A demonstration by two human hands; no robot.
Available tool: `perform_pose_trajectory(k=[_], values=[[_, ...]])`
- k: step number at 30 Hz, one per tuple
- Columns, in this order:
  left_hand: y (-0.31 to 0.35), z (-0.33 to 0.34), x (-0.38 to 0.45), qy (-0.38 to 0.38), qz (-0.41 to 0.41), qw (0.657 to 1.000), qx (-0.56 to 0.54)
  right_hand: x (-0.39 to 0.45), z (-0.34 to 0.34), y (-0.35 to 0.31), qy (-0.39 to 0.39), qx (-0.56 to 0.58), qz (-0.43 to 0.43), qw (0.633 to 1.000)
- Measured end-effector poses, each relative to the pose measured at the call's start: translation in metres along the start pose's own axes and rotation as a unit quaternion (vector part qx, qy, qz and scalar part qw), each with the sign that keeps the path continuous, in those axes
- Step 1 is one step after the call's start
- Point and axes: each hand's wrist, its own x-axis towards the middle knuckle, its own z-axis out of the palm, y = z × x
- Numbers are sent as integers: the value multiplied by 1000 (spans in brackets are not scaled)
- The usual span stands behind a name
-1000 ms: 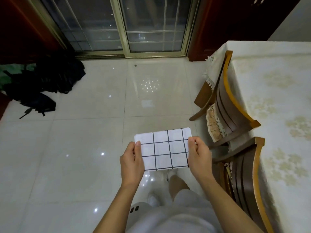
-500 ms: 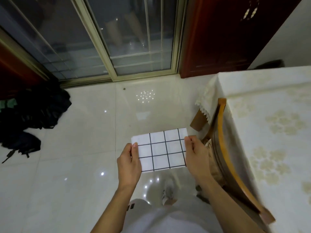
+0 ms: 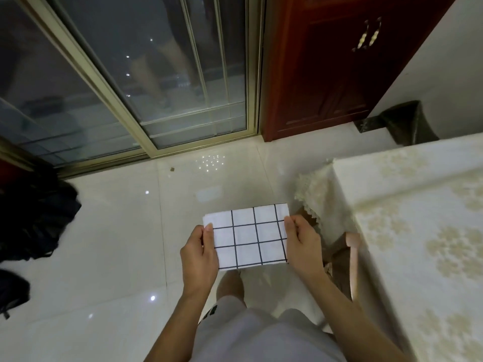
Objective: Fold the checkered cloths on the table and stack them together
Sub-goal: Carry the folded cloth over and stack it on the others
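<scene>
Both hands [image 3: 200, 253] [image 3: 303, 241] still gripping folded cloth [image 3: 247, 236], table [image 3: 418, 231] nearer

In the lower centre of the frame, the left hand [image 3: 200, 253] and the right hand [image 3: 303, 239] pinch a folded white cloth with dark grid lines [image 3: 248, 236]; a table with cream floral tablecloth [image 3: 418, 231] is at right.

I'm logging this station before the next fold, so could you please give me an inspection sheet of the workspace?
Surface: table at right under a cream patterned cover; no cloths seen on its visible part.
Job's things: one folded checkered cloth, held flat over the floor, beside the table.
Clutter: dark bags on the floor at left.
Grippers: left hand and right hand each pinch a short edge of the cloth.
Cables: nothing seen.
Surroundings: wooden chair tucked at the table, glass door, red cabinet.
</scene>
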Motion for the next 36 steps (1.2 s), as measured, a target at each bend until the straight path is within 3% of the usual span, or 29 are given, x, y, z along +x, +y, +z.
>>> perform_pose_trajectory(k=[14,25,36], values=[[91,52,288,-99,66,993,13,232,65,-89,94,-2,63,994],[133,127,368,-181,85,979,49,315,49,-84,178,8,132,975],[216,293,451,-272,176,938,123,453,-28,-35,248,94,208,941]])
